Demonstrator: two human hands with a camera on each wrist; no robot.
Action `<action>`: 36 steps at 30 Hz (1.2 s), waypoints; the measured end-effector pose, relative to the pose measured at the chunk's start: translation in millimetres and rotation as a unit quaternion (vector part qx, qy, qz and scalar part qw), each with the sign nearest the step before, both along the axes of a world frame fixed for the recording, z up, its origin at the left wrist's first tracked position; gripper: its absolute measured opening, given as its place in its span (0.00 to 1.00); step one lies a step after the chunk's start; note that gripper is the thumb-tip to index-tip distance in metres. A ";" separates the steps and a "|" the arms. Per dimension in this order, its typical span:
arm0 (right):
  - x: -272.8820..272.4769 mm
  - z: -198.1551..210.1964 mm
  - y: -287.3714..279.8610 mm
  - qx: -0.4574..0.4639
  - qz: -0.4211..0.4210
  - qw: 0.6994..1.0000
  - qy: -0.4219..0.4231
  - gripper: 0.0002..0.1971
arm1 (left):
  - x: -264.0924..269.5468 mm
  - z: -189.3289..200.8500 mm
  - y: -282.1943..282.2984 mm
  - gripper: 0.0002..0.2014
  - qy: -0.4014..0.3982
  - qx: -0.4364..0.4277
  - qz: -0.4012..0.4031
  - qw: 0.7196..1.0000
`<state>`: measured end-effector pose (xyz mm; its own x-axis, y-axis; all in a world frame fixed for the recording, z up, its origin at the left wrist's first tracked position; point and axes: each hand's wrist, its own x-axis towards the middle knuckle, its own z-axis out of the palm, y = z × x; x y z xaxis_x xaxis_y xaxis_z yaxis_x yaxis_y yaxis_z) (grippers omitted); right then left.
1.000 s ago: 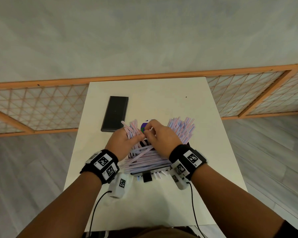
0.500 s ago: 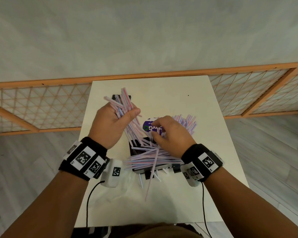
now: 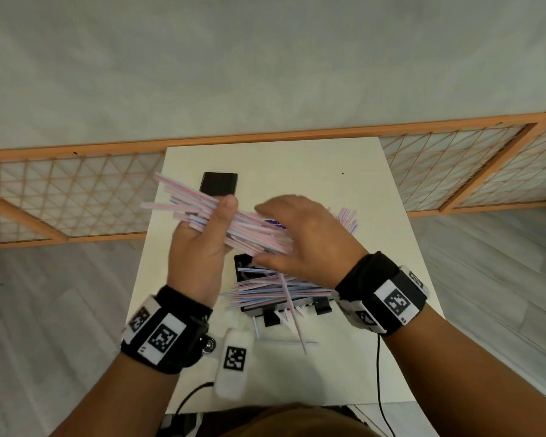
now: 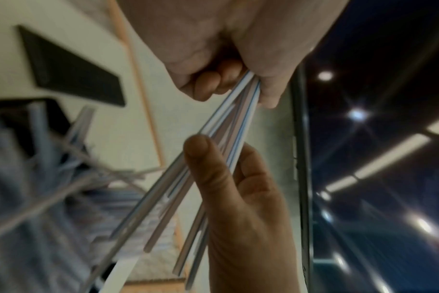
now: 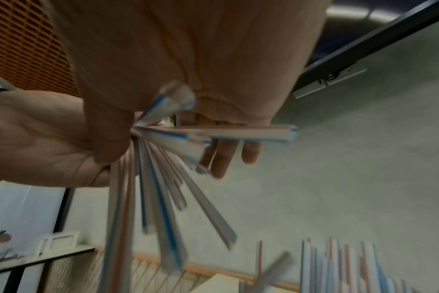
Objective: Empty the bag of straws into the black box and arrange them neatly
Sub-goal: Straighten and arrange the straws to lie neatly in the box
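Note:
Above the box my left hand [image 3: 213,225] grips a loose bundle of pink- and blue-striped straws [image 3: 199,209], lying nearly level. My right hand [image 3: 300,234] grips the bundle's right end; the left wrist view shows its fingers [image 4: 213,81] curled round the straw ends [image 4: 238,123]. In the right wrist view the bundle [image 5: 160,198] fans out below my right palm. The black box [image 3: 242,266] sits below, mostly hidden by straws [image 3: 271,290] piled crosswise over it. The bag with its purple label [image 3: 273,223] shows just behind the bundle.
A black lid [image 3: 218,183] lies at the back left of the white table [image 3: 328,171]. More straws [image 3: 347,217] fan out behind my right hand. A few straws [image 3: 293,326] have slid onto the table in front of the box. An orange lattice fence [image 3: 76,197] runs behind.
My left hand has raised its bundle and turned it closer to level. My right hand has left the pile on the box and taken the bundle's right end.

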<state>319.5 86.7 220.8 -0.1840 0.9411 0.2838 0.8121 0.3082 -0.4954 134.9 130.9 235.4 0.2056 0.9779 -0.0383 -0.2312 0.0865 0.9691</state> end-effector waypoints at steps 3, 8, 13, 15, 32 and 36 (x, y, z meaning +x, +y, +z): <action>-5.4 -20.0 0.5 -0.111 0.010 0.993 -0.050 0.27 | 8.7 -27.0 -10.1 0.09 -0.042 -0.146 -0.007 0.988; -10.7 -72.3 4.6 -0.242 0.023 0.966 -0.084 0.10 | 11.4 -71.6 -24.0 0.06 -0.007 -0.274 0.006 0.962; -4.5 -89.8 9.8 -0.210 0.046 0.972 -0.091 0.12 | -9.7 -70.2 -19.3 0.04 0.069 -0.165 0.050 0.983; -3.2 -90.0 13.3 -0.202 0.052 0.972 -0.110 0.14 | -23.0 -66.1 -10.6 0.04 0.077 -0.142 0.101 0.982; 10.0 -77.3 -24.7 -0.028 0.019 0.998 -0.060 0.15 | -14.4 -119.9 -2.0 0.11 0.517 0.074 -0.060 0.851; 10.4 -72.2 -61.0 -0.016 0.031 0.998 -0.059 0.10 | -18.1 -111.5 -1.5 0.15 0.551 0.112 -0.074 0.823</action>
<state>329.9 25.8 148.6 -0.2735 0.9349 0.2264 0.8449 0.3459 -0.4079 116.8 129.4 123.9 0.2853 0.9528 -0.1034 0.7965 -0.1757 0.5786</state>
